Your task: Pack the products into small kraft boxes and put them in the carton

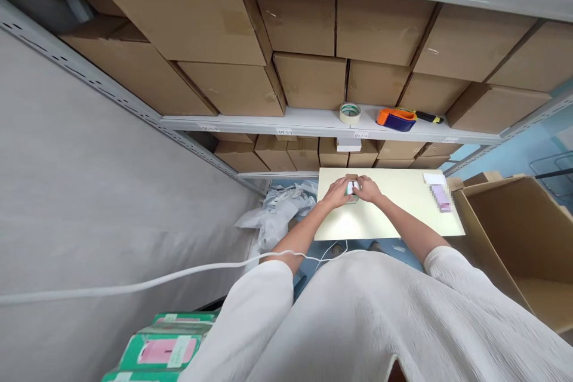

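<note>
A small box (353, 188) with a white, dark-marked upper face, a brown end and a green-tinged near edge is steadied between two bare hands at a smooth, pale-yellow tabletop (358, 222). It sits toward the table's far edge, left of the middle, directly between the fingers — the left hand (337, 193) against its left side, the right hand (369, 189) against its right. The fingers curl inward, only a narrow space apart and filled by the box; their exact grip underneath cannot be told. The box's long axis appears to run away from the wearer, its brown end facing the shelves, though the hands cover part of its outline.

To the right lies a flat lilac object (441, 197), blurred, beside an open corrugated carton (487, 233). Crumpled, translucent plastic (284, 206) heaps left of the table. Beyond, a grey shelf edge (308, 121) carries a ring of tape (350, 113) and an orange-and-blue tool (396, 119) before stacked brown cardboard boxes (308, 80). Crinkled white sleeves frame the forearms — a smooth white cable (179, 274) crosses at left, above glossy green packs (156, 351).
</note>
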A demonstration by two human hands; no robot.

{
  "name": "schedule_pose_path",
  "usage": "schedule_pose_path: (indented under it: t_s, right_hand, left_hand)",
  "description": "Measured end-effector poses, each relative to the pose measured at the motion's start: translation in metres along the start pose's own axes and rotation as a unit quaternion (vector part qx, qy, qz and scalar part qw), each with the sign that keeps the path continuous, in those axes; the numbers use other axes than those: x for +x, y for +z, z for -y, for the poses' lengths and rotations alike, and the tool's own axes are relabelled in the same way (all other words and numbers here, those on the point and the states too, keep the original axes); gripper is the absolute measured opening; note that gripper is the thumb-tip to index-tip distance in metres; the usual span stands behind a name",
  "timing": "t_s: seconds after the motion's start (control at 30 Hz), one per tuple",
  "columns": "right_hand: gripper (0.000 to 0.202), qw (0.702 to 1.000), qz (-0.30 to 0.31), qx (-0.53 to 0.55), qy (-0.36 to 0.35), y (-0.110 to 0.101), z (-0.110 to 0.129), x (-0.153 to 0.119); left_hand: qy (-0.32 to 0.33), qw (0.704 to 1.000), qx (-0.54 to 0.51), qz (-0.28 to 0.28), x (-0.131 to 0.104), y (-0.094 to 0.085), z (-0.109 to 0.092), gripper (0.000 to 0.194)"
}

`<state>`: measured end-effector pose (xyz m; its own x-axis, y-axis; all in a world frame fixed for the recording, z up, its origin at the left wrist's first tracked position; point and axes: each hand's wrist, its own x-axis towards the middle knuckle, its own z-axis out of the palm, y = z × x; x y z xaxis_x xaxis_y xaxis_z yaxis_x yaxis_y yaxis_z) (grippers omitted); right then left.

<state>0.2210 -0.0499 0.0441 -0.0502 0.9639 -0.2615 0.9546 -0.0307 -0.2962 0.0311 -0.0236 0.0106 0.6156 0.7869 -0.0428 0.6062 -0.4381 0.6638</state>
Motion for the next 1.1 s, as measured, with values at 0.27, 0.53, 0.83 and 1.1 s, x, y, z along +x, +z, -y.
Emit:
schedule_pose_path:
  t_s: [0.27,0.53,0.83,1.1]
  right_hand:
    - [0.054,0.985,-0.004,0.168,0.034,0.000,-0.012,0.001]
    - [0.045,0.962,-0.073,0.259,0.051,0.022,-0.035,0.003]
    - [0.033,0.984,-0.140,0.109,-0.024,0.021,-0.035,0.000]
    - [0.032,0.992,-0.110,0.044,-0.033,0.010,-0.022,-0.008]
  left_hand:
    - [0.027,0.999,0.036,-0.002,-0.005,-0.001,-0.002,0.073]
    - [0.031,0.989,0.140,0.036,-0.002,-0.010,-0.009,0.057]
    - [0.052,0.974,0.211,0.062,0.001,-0.027,-0.021,0.048]
    - [0.021,0.975,0.196,0.107,0.014,-0.040,-0.031,0.072]
